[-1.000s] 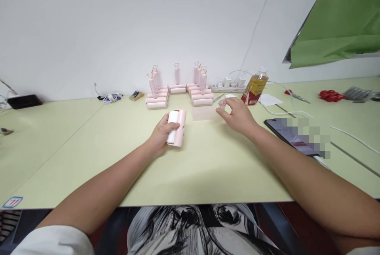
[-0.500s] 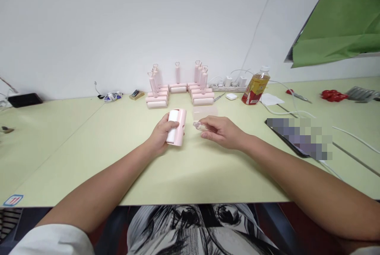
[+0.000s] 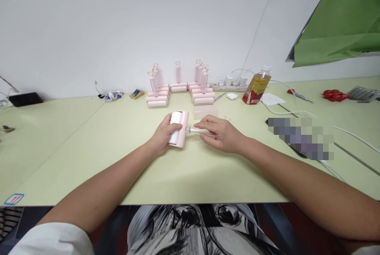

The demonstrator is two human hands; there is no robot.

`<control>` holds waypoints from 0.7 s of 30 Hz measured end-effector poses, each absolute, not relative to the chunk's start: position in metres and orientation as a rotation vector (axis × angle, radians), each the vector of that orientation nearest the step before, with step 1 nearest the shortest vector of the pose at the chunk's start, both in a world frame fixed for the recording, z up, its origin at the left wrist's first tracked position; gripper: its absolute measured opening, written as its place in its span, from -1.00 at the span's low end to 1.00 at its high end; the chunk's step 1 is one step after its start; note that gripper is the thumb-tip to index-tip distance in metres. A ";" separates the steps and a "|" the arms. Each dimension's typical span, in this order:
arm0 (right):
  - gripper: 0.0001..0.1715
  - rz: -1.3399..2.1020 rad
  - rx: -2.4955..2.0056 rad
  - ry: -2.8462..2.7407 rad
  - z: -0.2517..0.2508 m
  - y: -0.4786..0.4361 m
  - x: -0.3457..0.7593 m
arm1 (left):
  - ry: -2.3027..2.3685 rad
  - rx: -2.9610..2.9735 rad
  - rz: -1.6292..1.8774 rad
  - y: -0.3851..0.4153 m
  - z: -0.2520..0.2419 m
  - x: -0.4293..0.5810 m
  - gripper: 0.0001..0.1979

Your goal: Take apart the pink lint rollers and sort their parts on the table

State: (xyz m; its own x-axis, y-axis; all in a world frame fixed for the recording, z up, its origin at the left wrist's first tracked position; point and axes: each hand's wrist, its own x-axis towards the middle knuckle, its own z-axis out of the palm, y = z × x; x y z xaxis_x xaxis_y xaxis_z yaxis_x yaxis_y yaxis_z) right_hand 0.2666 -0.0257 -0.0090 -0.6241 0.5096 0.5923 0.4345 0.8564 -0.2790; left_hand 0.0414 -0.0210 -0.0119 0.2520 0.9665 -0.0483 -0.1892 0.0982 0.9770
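Note:
My left hand (image 3: 162, 134) is wrapped round a pink lint roller head (image 3: 183, 128) with a white roll, its thumb across the roll. From the right, my right hand (image 3: 221, 133) grips a clear pinkish handle (image 3: 194, 130), whose narrow tip meets the hole in the side of the roller head. Whether the tip is inside the hole cannot be made out. Just behind my right hand lies a translucent pink cover (image 3: 205, 112). A small heart-shaped loop (image 3: 227, 118) shows beyond my right fingers.
Several pink rollers with upright handles (image 3: 178, 88) stand near the wall. Behind on the right are a power strip (image 3: 228, 88), a white square item (image 3: 232, 96) and a drink bottle (image 3: 257, 87). A phone (image 3: 297, 138) and cables lie to the right.
My right hand has turned the handle to point left, and its tip has come up to the roller head. The roller head has shifted slightly right. The heart-shaped loop has come into view.

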 end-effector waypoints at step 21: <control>-0.66 0.237 -0.581 -2.154 -0.015 -0.037 0.253 | 0.879 1.094 1.013 -0.035 -0.007 0.051 -0.37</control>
